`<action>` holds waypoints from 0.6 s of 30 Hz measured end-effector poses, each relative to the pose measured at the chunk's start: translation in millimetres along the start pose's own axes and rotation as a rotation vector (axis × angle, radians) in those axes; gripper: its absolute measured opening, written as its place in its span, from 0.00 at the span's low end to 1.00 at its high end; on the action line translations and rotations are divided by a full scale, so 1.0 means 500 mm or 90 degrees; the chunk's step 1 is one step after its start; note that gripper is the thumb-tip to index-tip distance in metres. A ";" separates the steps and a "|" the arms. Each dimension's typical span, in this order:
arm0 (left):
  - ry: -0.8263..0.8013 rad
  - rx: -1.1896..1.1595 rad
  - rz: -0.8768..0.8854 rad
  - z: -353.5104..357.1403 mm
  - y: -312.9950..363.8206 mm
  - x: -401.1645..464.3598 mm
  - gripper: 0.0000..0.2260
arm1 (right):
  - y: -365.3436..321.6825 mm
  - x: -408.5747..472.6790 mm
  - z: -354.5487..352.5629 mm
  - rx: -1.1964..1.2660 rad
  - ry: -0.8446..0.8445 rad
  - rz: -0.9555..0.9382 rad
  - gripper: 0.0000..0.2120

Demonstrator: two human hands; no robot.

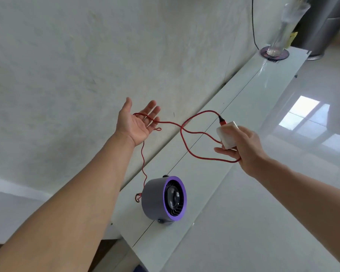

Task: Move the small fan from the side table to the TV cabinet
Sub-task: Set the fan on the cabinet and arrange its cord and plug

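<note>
Already the small fan (164, 199) stands on its base on the long white counter (249, 89) along the wall, purple rim facing out toward the room, so what seems left is dealing with its red cable (192, 154). The left hand (138, 122) is spread palm-up with straight fingers, the cable only draped over them. The right hand (241, 146) grips a white plug block (228, 135) between thumb and fingers, with a loop of the cable caught underneath it.

To do this bit well, I'd keep slack in the stretch that drops from the left hand down to the back of the fan; a tug there could tip or drag such a light thing on that glossy top. The loops cross between the two hands, so gathering them slowly and setting the block down just beside the fan should avoid a knot.

Further along the counter a clear vase (281, 36) stands on a dark round mat (274, 54), and a black wire (253, 26) runs down the wall near it; the vase's top is blurred. Where the cable meets the fan is hidden behind the body, apart from a small red loop showing there. I can't see any socket, and the side table is out of view.
</note>
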State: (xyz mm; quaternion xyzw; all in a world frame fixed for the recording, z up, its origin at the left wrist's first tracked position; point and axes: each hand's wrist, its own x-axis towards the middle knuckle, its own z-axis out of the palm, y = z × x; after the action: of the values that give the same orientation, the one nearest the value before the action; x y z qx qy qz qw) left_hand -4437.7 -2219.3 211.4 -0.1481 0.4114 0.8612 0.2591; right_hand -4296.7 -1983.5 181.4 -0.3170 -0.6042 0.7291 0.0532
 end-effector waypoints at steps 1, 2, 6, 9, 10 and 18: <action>0.017 -0.006 0.006 -0.013 0.010 -0.008 0.25 | -0.010 -0.001 0.010 -0.025 -0.006 -0.017 0.17; 0.037 -0.019 0.017 -0.027 0.019 -0.015 0.24 | -0.019 -0.001 0.019 -0.046 -0.009 -0.034 0.19; 0.144 -0.063 0.075 -0.090 0.062 -0.055 0.17 | -0.054 -0.006 0.054 -0.083 -0.037 -0.064 0.16; 0.182 -0.041 0.094 -0.126 0.085 -0.099 0.11 | -0.074 -0.018 0.083 -0.104 -0.071 -0.058 0.18; 0.192 -0.034 0.102 -0.132 0.088 -0.112 0.10 | -0.080 -0.022 0.089 -0.114 -0.080 -0.062 0.19; 0.299 -0.004 0.220 -0.179 0.120 -0.256 0.03 | -0.146 -0.080 0.151 -0.176 -0.192 -0.101 0.28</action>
State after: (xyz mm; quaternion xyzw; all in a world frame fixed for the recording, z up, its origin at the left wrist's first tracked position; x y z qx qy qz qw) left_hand -4362.8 -2362.7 254.0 -0.2719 0.4767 0.8359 0.0058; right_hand -4326.8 -2046.6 269.2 -0.1601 -0.7228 0.6718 -0.0247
